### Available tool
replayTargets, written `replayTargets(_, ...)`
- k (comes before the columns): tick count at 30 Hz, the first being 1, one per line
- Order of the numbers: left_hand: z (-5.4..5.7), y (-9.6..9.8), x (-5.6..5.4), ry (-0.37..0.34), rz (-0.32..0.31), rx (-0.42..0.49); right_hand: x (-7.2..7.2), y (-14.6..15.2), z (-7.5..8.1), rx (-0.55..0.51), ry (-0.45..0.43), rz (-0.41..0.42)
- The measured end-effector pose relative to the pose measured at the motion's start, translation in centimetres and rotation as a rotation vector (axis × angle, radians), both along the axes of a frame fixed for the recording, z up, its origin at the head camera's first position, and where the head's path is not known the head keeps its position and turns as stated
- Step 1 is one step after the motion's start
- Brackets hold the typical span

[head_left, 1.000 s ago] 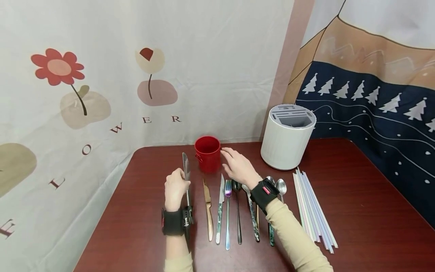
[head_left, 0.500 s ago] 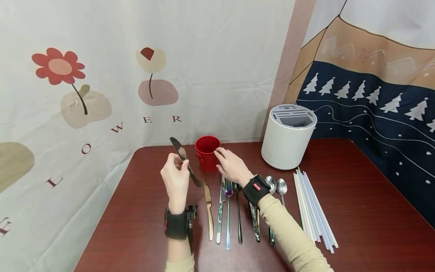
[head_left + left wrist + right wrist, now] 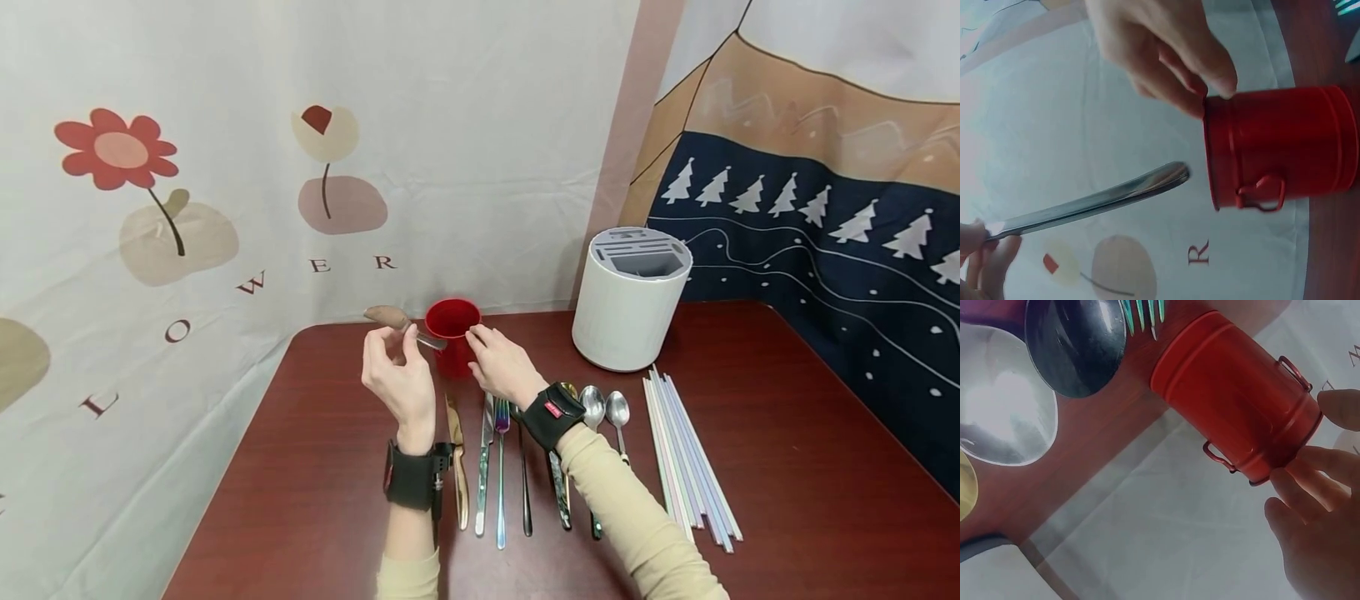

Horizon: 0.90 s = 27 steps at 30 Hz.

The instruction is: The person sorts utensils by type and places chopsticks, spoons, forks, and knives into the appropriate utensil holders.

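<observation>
My left hand (image 3: 401,375) pinches a table knife (image 3: 387,316) between thumb and fingers, lifted at the upper left of the red cup. The knife (image 3: 1094,203) slants in the left wrist view, its metal handle end pointing toward the mouth of the cup (image 3: 1279,144). That small red cup (image 3: 453,358), with wire handles, stands upright at the table's back. My right hand (image 3: 506,367) reaches to its right side with fairly straight fingers; the fingertips (image 3: 1285,487) rest at the rim in the right wrist view. The cup's inside is mostly hidden.
A gold knife (image 3: 457,467), a patterned-handle knife (image 3: 483,475), a rainbow fork (image 3: 501,467) and several spoons (image 3: 617,410) lie in a row in front. Pale sticks (image 3: 686,458) lie at right, near a white slotted holder (image 3: 633,308). Fabric curtains hang behind the table.
My left hand has raised the knife off the table and turned it, so its handle end now points right, toward the cup. My right hand has shifted slightly left onto the cup's rim.
</observation>
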<state>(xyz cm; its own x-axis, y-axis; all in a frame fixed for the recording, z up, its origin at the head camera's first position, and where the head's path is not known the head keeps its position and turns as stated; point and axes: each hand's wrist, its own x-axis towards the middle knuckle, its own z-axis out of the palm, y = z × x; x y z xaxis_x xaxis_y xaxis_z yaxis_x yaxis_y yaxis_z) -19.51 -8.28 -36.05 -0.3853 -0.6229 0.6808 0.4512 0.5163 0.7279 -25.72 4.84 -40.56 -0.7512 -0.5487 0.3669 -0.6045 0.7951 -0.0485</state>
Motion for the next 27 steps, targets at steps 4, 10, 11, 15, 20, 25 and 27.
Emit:
replayTargets(4,0.0,0.6,-1.5,0.040,0.005,0.011,0.1,-0.1,0.3,0.013,-0.009,-0.018)
replayTargets(10,-1.4,0.5,-4.1,0.021,-0.047,0.059,0.1,-0.4,0.5,0.008,-0.021,-0.028)
replayTargets(11,-1.7,0.4,-4.5,0.013,-0.061,0.074,0.1,-0.4,0.6,0.008,-0.022,-0.028)
replayTargets(15,-2.8,0.0,-5.5,-0.035,-0.129,0.124,0.1,-0.5,0.8,0.004,-0.016,-0.028)
replayTargets(20,-3.8,-0.4,-6.2,-0.130,-0.185,0.141,0.1,-0.5,0.9,0.002,0.012,-0.033)
replayTargets(25,-4.8,-0.8,-6.8,-0.216,-0.191,0.110,0.0,-0.7,0.9,-0.007,0.028,-0.029)
replayTargets(27,-5.3,-0.9,-7.1,-0.243,-0.192,0.097,0.0,-0.8,0.9,-0.007,0.037,-0.027)
